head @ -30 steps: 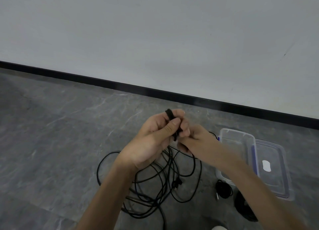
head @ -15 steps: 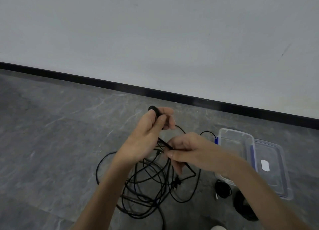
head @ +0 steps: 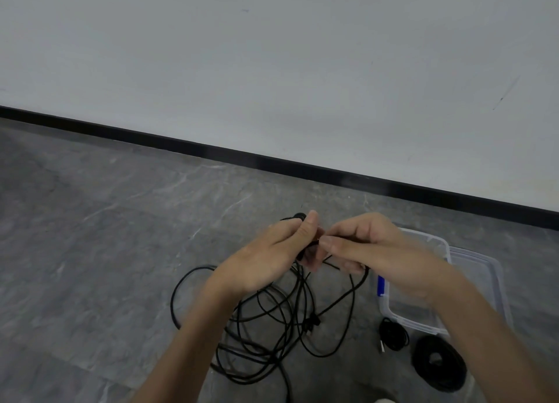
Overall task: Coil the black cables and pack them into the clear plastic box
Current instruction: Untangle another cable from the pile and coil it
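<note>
With the left hand (head: 269, 254) gripping the started coil (head: 299, 215) and the right hand (head: 378, 257) pinching the black cable (head: 311, 322) beside it, lay even loops, drawing slack untwisted from the loose lengths below; the clear plastic box (head: 411, 322) sits under the right wrist.

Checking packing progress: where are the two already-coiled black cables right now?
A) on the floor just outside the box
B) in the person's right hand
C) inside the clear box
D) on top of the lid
A: the small coil and the larger coil lie on the floor, outside the clear plastic box.
</note>
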